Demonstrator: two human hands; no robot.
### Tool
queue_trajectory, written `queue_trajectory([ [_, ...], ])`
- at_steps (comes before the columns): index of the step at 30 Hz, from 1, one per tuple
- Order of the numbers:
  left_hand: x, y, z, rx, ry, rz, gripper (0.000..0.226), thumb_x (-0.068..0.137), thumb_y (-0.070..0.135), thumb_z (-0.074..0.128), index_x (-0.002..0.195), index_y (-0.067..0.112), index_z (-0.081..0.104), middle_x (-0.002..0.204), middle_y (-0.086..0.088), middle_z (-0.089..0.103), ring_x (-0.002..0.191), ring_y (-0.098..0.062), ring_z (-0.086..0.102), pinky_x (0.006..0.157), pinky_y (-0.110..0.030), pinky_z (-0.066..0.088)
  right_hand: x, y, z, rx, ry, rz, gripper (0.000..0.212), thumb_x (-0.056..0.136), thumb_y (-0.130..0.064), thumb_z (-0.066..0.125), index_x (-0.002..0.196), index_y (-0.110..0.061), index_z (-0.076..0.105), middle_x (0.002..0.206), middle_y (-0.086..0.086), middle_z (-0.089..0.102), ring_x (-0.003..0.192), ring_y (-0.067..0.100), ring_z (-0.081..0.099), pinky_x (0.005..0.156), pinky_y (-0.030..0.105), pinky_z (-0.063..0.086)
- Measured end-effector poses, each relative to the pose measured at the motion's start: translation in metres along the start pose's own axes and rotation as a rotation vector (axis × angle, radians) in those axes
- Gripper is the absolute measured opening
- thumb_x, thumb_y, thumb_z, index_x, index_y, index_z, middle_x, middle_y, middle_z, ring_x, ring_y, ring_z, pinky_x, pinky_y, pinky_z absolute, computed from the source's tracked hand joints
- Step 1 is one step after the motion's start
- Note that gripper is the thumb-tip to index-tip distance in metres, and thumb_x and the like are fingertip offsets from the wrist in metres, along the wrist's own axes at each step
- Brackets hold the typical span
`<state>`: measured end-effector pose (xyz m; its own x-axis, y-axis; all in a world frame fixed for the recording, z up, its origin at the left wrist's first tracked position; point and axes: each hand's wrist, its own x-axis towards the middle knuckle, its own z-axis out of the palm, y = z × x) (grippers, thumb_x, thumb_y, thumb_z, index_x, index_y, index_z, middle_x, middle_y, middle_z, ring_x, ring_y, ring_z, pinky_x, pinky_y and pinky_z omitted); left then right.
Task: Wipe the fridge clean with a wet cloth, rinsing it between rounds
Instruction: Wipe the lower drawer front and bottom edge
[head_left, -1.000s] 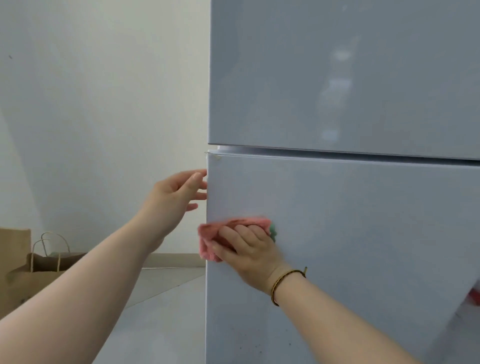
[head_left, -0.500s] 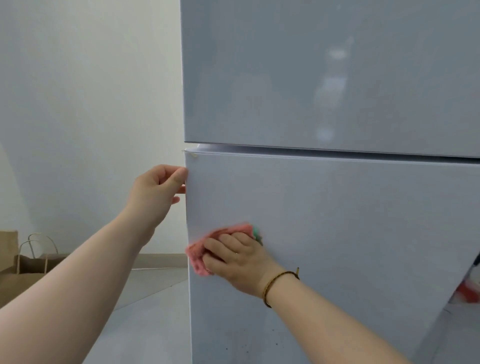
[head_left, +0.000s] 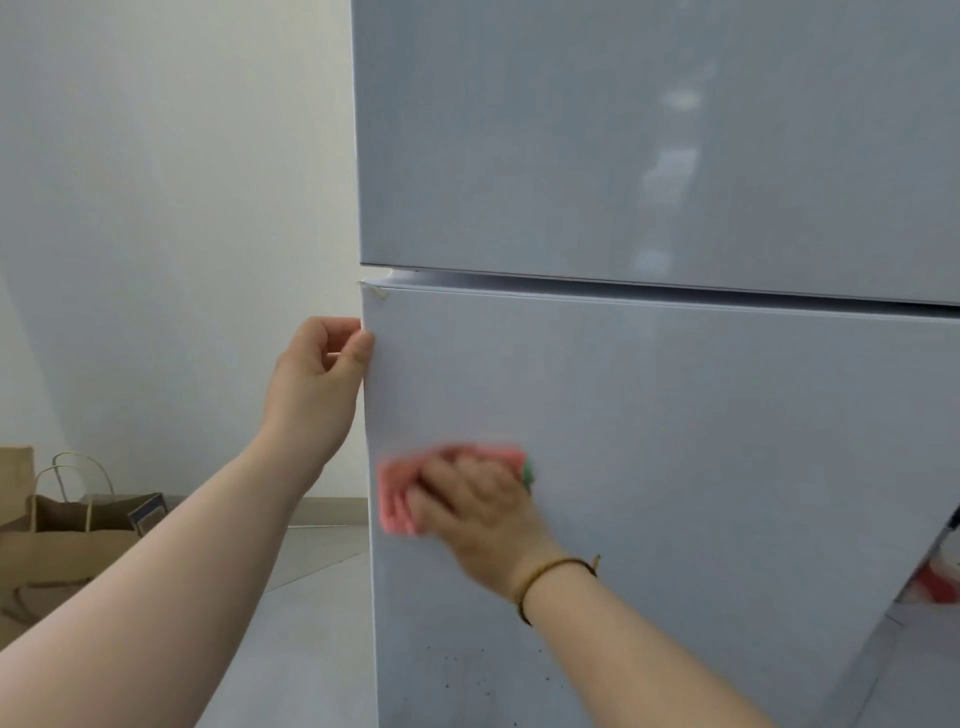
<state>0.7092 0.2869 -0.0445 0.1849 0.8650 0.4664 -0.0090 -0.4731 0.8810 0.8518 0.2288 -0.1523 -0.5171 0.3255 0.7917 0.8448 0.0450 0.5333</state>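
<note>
My right hand (head_left: 478, 514) is holding the pink cloth (head_left: 397, 501) bunched against the lower fridge door (head_left: 675, 467), near its left edge; my left hand (head_left: 317, 374) is gripping that edge, above; dark specks (head_left: 467, 670) are lying straight below the cloth, nearer my right hand.

White wall (head_left: 171, 208), grey floor (head_left: 311, 623), paper bag (head_left: 67, 535)
</note>
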Motion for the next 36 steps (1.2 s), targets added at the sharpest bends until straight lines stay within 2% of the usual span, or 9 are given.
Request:
queue_trajectory([
  [3, 0.005, -0.003, -0.014, 0.097, -0.028, 0.088, 0.022, 0.089, 0.012, 0.053, 0.078, 0.031, 0.052, 0.08, 0.013, 0.056, 0.071, 0.005, 0.054, 0.08, -0.016, 0.044, -0.03, 0.015, -0.014, 0.056, -0.185, -0.375, 0.019, 0.082, -0.007, 0.037, 0.094, -0.021, 0.042, 0.105, -0.002, 0.039, 0.085, 0.014, 0.04, 0.071, 0.025, 0.031],
  [5, 0.006, -0.005, -0.022, 0.153, 0.018, 0.138, 0.016, 0.088, 0.011, 0.055, 0.086, 0.027, 0.055, 0.08, 0.017, 0.055, 0.07, 0.011, 0.053, 0.067, -0.002, 0.039, -0.02, 0.051, -0.027, 0.05, -0.171, -0.499, 0.019, 0.091, -0.008, 0.031, 0.096, -0.019, 0.044, 0.107, -0.001, 0.041, 0.085, 0.015, 0.042, 0.073, 0.025, 0.033],
  [8, -0.007, -0.013, -0.018, 0.208, 0.081, 0.246, 0.022, 0.086, 0.013, 0.058, 0.106, 0.022, 0.054, 0.103, 0.01, 0.052, 0.086, -0.01, 0.051, 0.079, -0.017, 0.039, 0.023, 0.116, -0.05, -0.077, 0.006, -0.264, 0.014, 0.086, -0.017, 0.048, 0.101, -0.017, 0.046, 0.106, 0.002, 0.042, 0.087, 0.02, 0.045, 0.075, 0.031, 0.036],
  [12, -0.03, -0.032, 0.002, 0.465, 0.136, 0.783, 0.034, 0.08, 0.021, 0.052, 0.114, 0.016, 0.049, 0.126, -0.006, 0.039, 0.112, -0.023, 0.04, 0.101, -0.023, 0.027, 0.048, 0.122, -0.052, -0.162, 0.214, 0.241, 0.02, 0.095, -0.029, 0.034, 0.1, -0.012, 0.044, 0.107, 0.007, 0.039, 0.091, 0.025, 0.042, 0.08, 0.035, 0.032],
  [16, -0.047, -0.052, 0.026, 0.611, -0.059, 1.053, 0.033, 0.083, 0.024, 0.049, 0.116, 0.018, 0.048, 0.128, -0.007, 0.04, 0.12, -0.025, 0.04, 0.107, -0.033, 0.023, -0.002, 0.077, -0.035, -0.225, 0.126, 0.132, 0.015, 0.085, -0.02, 0.047, 0.1, -0.018, 0.046, 0.106, 0.004, 0.041, 0.09, 0.022, 0.04, 0.075, 0.033, 0.035],
  [21, -0.046, -0.069, 0.034, 0.756, -0.137, 0.98, 0.044, 0.096, 0.042, 0.025, 0.124, 0.013, 0.043, 0.133, -0.009, 0.037, 0.139, -0.019, 0.016, 0.11, -0.036, 0.019, -0.072, 0.056, -0.048, -0.191, -0.169, -0.174, 0.02, 0.091, -0.016, 0.033, 0.098, -0.026, 0.048, 0.104, -0.005, 0.044, 0.086, 0.014, 0.042, 0.073, 0.027, 0.035],
  [28, -0.059, -0.072, 0.056, 0.867, -0.038, 0.839, 0.055, 0.093, 0.052, 0.022, 0.129, 0.014, 0.039, 0.136, -0.01, 0.033, 0.143, -0.013, -0.001, 0.113, -0.041, 0.011, -0.056, 0.092, -0.058, -0.17, -0.134, -0.266, 0.018, 0.092, -0.016, 0.032, 0.099, -0.024, 0.047, 0.103, -0.003, 0.043, 0.084, 0.015, 0.043, 0.072, 0.027, 0.035],
  [32, -0.065, -0.071, 0.064, 0.856, 0.03, 0.779, 0.055, 0.093, 0.052, 0.02, 0.128, 0.016, 0.04, 0.136, -0.01, 0.033, 0.142, -0.01, -0.002, 0.113, -0.041, 0.009, -0.027, 0.153, -0.083, -0.169, 0.018, -0.003, 0.012, 0.091, -0.024, 0.041, 0.1, -0.018, 0.045, 0.103, 0.004, 0.042, 0.085, 0.023, 0.045, 0.073, 0.035, 0.038],
  [36, -0.083, -0.08, 0.078, 0.72, 0.072, 0.757, 0.048, 0.094, 0.046, 0.022, 0.131, 0.02, 0.037, 0.133, -0.008, 0.036, 0.142, -0.006, 0.002, 0.115, -0.033, 0.008, -0.061, 0.188, -0.106, -0.207, 0.234, 0.519, 0.024, 0.077, -0.012, 0.046, 0.101, -0.007, 0.044, 0.105, 0.016, 0.048, 0.091, 0.028, 0.04, 0.078, 0.035, 0.033],
])
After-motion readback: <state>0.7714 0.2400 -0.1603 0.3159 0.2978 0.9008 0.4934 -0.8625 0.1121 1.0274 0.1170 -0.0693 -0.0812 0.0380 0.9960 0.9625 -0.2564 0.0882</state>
